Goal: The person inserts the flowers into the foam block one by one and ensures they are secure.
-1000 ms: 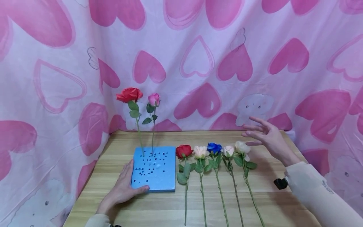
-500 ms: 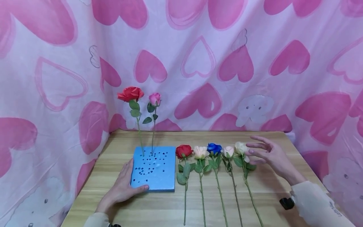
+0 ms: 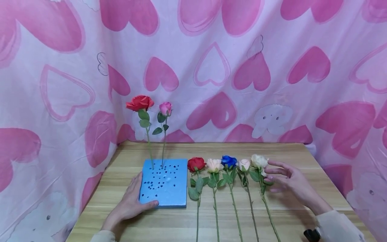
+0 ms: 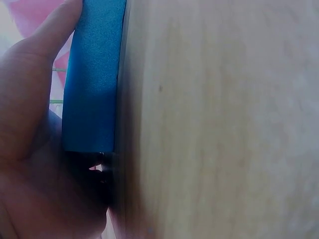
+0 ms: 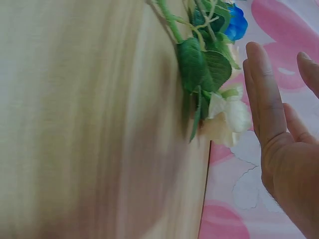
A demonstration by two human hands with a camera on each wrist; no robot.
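Observation:
A blue foam block dotted with holes lies on the table's left part. My left hand rests against its near left corner, fingers fairly straight along the left side and thumb at the front edge. A red rose and a pink rosebud stand upright in the block. My right hand is beside the white rose, fingers extended and spread, holding nothing. In the right wrist view the fingers are apart from the white rose's petals. Whether any fingertip touches its leaves cannot be told.
Left of the white rose lie a pale pink rose, a blue rose, a cream-pink rose and a red rose, stems toward me. A heart-printed curtain hangs behind the wooden table.
My right hand has come down from above the table's far right to beside the white rose. My left hand and the block have stayed in place.

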